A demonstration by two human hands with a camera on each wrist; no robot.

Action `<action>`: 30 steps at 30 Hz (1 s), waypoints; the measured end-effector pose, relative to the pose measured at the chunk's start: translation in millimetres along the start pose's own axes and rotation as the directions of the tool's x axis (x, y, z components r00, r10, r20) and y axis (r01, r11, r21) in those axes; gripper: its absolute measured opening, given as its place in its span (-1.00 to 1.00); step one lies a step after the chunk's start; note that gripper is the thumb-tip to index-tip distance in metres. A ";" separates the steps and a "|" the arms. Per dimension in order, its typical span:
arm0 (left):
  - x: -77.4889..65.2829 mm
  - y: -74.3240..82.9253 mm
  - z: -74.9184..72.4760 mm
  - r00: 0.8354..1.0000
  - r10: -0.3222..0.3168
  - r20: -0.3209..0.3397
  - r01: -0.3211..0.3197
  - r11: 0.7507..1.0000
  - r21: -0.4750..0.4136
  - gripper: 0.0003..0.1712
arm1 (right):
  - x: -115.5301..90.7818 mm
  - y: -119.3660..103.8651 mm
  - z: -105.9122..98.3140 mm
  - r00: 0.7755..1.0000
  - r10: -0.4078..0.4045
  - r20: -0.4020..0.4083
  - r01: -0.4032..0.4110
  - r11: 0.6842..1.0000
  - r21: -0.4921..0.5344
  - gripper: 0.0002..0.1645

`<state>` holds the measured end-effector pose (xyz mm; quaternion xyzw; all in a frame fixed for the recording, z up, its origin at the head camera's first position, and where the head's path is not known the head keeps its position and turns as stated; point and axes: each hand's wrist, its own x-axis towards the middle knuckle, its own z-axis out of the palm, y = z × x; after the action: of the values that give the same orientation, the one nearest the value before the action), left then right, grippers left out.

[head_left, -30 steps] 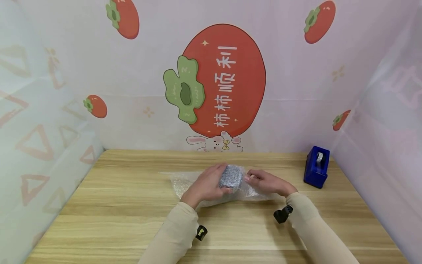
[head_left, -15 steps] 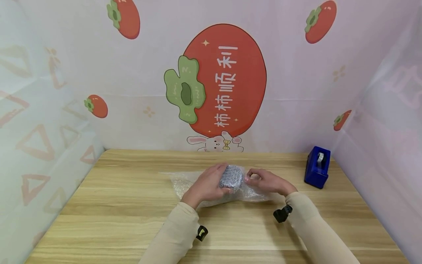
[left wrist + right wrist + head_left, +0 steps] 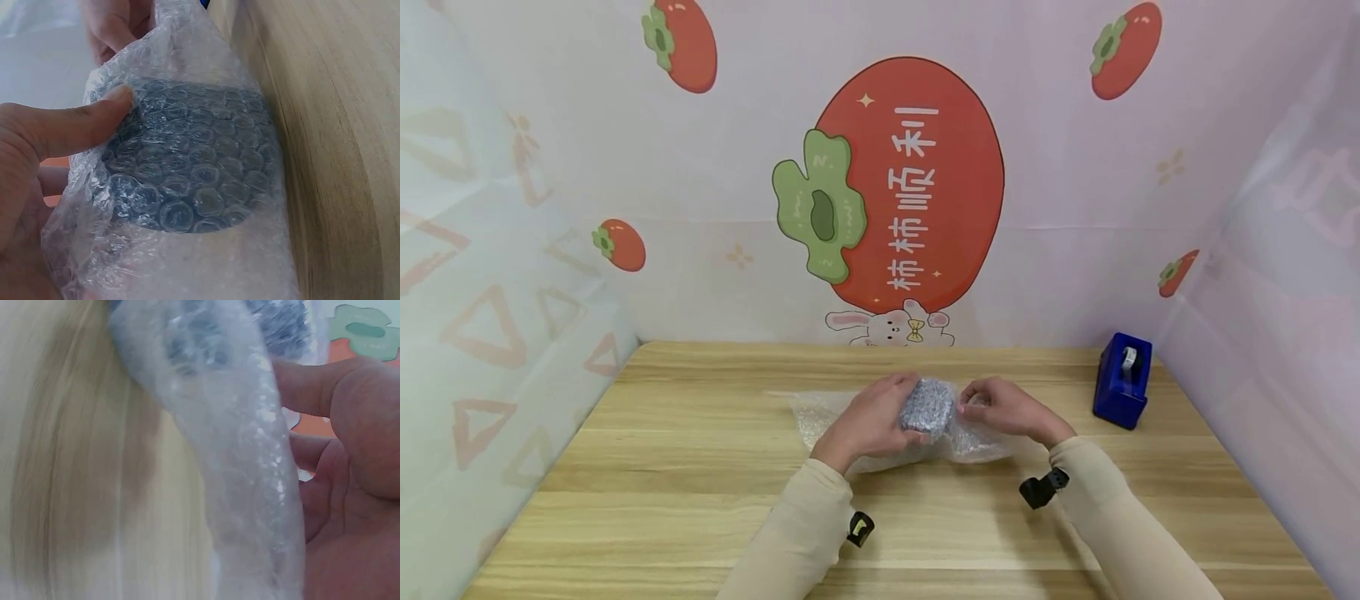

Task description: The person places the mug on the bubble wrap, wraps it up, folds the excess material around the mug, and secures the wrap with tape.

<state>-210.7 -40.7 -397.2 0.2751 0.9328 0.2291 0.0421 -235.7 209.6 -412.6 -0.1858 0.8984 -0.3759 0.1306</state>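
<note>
A dark, rounded object [image 3: 187, 156], its kind hidden, shows blue-grey through bubble wrap [image 3: 816, 417] on the table. My left hand [image 3: 872, 417] grips this bundle from the left, with the thumb [image 3: 87, 125] pressed on the wrap over its near side. The wrap spreads out flat under that hand to the left. To the right of the object, my right hand [image 3: 1011, 408] has its thumb and fingers curled at the loose end of the wrap and pinches its edge. In the right wrist view, a strip of bubble wrap [image 3: 250, 462] runs down beside the right thumb.
A blue tape dispenser [image 3: 1122, 379] with a roll of tape stands at the table's back right. Behind the wooden table [image 3: 662, 467] hangs a pale backdrop [image 3: 715, 183] with persimmon prints. Similar sheets flank both sides.
My right hand has risen slightly, and the loose end of the bubble wrap has shifted with it. My left hand keeps its hold on the wrapped object in nearly the same place.
</note>
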 end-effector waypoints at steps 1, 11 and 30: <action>-0.3 0.1 -0.2 1.000 0.001 0.001 -0.001 1.000 0.006 0.05 | -0.2 -2.3 -0.4 1.000 -0.001 0.003 0.001 1.000 0.020 -0.89; -1.6 4.1 -1.2 1.000 0.017 0.007 -0.018 0.997 0.071 0.06 | 0.4 -16.8 -5.4 0.995 0.101 -0.004 -0.098 0.977 0.187 -0.54; -1.7 13.8 -5.5 0.999 -0.015 0.035 0.012 0.996 0.089 0.05 | 9.9 -31.7 -3.3 0.953 0.280 -0.117 -0.265 0.955 0.132 -0.70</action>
<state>-203.6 -33.5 -386.1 0.2746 0.9429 0.1822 0.0478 -238.4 186.8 -388.4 -0.0264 0.8991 -0.4169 0.1311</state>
